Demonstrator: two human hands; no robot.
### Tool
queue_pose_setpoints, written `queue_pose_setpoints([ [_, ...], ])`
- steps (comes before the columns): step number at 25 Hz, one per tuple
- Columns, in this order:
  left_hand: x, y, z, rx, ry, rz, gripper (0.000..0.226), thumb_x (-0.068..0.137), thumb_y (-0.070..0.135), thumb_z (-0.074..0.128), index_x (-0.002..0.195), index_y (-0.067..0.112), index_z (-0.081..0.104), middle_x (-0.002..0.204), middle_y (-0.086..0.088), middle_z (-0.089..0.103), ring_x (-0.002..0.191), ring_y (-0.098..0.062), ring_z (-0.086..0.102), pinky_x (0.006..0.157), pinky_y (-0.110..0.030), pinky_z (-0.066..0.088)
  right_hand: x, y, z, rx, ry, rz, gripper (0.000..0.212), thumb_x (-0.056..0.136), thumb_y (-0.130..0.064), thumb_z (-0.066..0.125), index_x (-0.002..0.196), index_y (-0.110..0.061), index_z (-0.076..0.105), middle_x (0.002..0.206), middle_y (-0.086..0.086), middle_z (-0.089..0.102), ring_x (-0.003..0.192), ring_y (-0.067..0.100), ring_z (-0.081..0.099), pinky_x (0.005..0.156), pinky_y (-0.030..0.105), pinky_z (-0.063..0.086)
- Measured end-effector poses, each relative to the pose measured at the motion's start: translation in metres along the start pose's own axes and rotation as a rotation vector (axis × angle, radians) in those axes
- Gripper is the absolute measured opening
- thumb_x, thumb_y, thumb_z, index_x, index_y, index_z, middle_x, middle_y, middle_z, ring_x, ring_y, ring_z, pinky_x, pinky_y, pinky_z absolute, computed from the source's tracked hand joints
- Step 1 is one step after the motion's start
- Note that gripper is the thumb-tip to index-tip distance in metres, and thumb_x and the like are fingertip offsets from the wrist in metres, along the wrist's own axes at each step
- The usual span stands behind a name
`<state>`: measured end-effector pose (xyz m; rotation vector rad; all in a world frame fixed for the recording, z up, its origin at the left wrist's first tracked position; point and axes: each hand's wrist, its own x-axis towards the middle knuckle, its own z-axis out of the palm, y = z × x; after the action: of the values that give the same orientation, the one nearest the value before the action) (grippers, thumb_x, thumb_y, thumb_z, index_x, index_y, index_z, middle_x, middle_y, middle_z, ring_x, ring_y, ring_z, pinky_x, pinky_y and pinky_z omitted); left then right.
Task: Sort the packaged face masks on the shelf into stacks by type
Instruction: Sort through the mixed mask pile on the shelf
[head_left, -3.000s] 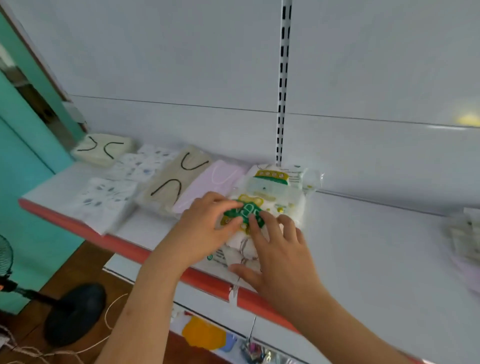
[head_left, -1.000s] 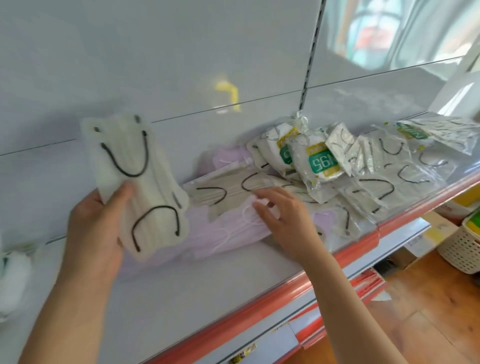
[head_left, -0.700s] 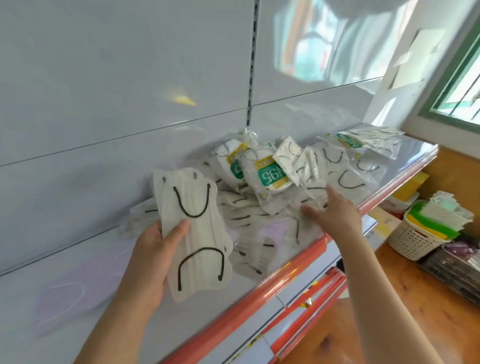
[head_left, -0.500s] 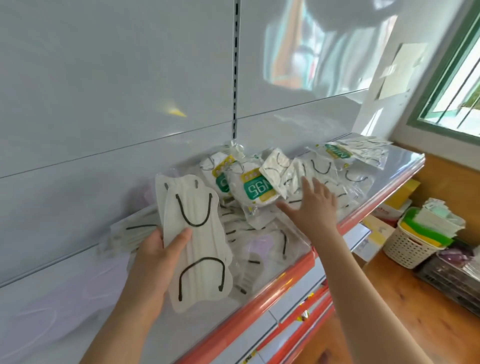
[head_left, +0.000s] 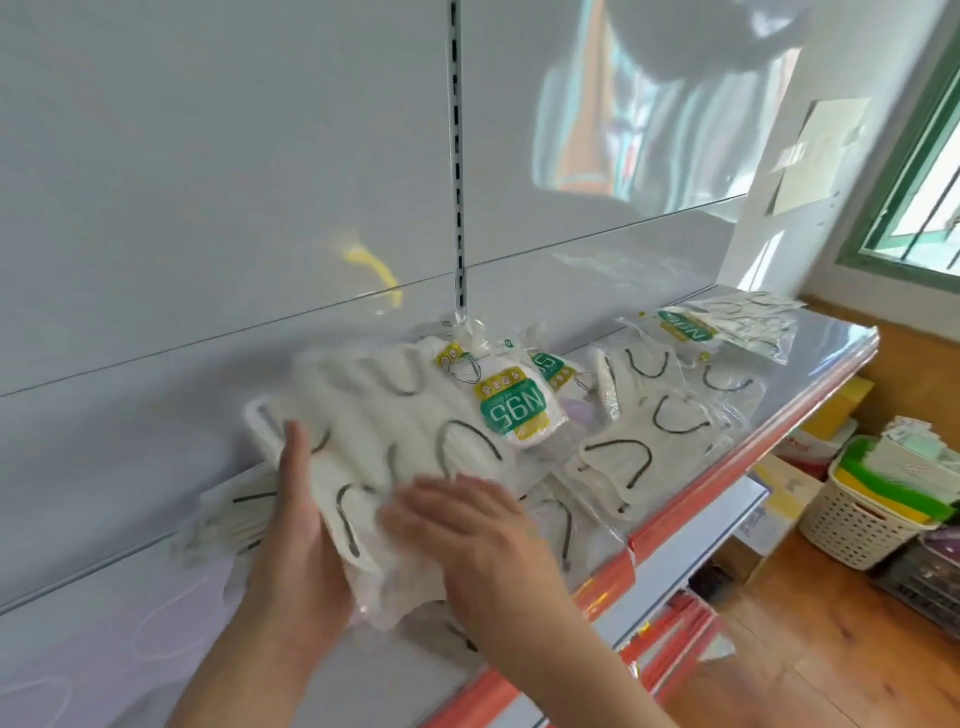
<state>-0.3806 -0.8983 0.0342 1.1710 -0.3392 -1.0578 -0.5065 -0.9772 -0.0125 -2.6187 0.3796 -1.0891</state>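
Both bare forearms reach forward and up from the lower edge of the view. The left hand (head_left: 298, 525) is turned palm inward, thumb raised and pressed forward. The right hand (head_left: 467, 535) lies palm down beside it, its fingers (head_left: 415, 506) straight, spread and motion-blurred.

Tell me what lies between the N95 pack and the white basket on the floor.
In the head view, clear packs of white masks with black loops lie between the N95 pack and the basket, then the shelf's red edge.

Your left hand (head_left: 306, 540) grips cream black-looped packaged masks (head_left: 374, 441); your right hand (head_left: 467, 525) rests on them, above the red-edged white shelf (head_left: 810, 374).
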Motion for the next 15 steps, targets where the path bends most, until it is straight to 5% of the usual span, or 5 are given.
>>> queue_pose_setpoints([
  [3,0.007,-0.002,-0.009,0.065,0.062,-0.044,0.035,0.094,0.031,0.063,0.118,0.007,0.071,0.102,-0.017,0.078,0.091,-0.034,0.076,0.067,-0.046,0.064,-0.006,0.002,-0.029,0.331,-0.419,0.045,0.042,0.096,-0.04,0.053,0.138,-0.036,0.055,0.141,-0.016,0.056,0.135,-0.002,0.045,0.112,0.029,0.039],
  [5,0.011,-0.008,-0.014,0.113,0.153,0.003,0.032,0.089,0.013,0.069,0.121,0.012,0.07,0.103,-0.015,0.078,0.095,-0.037,0.074,0.073,-0.044,0.059,0.004,0.036,-0.05,0.356,-0.278,0.262,0.044,0.088,-0.053,0.059,0.13,-0.04,0.06,0.129,-0.02,0.064,0.119,-0.006,0.057,0.105,0.026,0.045],
  [7,0.01,-0.011,-0.013,0.103,0.19,0.024,0.033,0.087,0.008,0.071,0.12,0.014,0.07,0.1,-0.011,0.079,0.096,-0.034,0.074,0.074,-0.042,0.057,0.025,0.119,-0.068,-0.123,0.001,0.535,0.056,0.086,-0.058,0.06,0.135,-0.032,0.056,0.136,-0.006,0.061,0.123,0.012,0.056,0.107,0.033,0.043],
  [10,0.004,-0.014,-0.01,0.119,0.193,0.033,0.034,0.086,0.007,0.072,0.119,0.016,0.07,0.1,-0.009,0.08,0.096,-0.032,0.074,0.072,-0.041,0.057,0.043,0.215,-0.08,-0.557,-0.256,1.016,0.082,0.084,-0.065,0.059,0.147,-0.016,0.038,0.148,0.014,0.046,0.137,0.033,0.042,0.114,0.046,0.026],
  [15,0.001,-0.017,-0.014,0.094,0.199,0.054,0.03,0.087,0.006,0.07,0.116,0.013,0.071,0.099,-0.012,0.079,0.095,-0.035,0.074,0.075,-0.042,0.057,0.036,0.209,-0.064,-0.362,0.092,0.948,0.015,0.084,-0.017,0.058,0.082,-0.009,0.07,0.069,0.008,0.064,0.087,0.037,0.067,0.073,0.034,0.044],
])
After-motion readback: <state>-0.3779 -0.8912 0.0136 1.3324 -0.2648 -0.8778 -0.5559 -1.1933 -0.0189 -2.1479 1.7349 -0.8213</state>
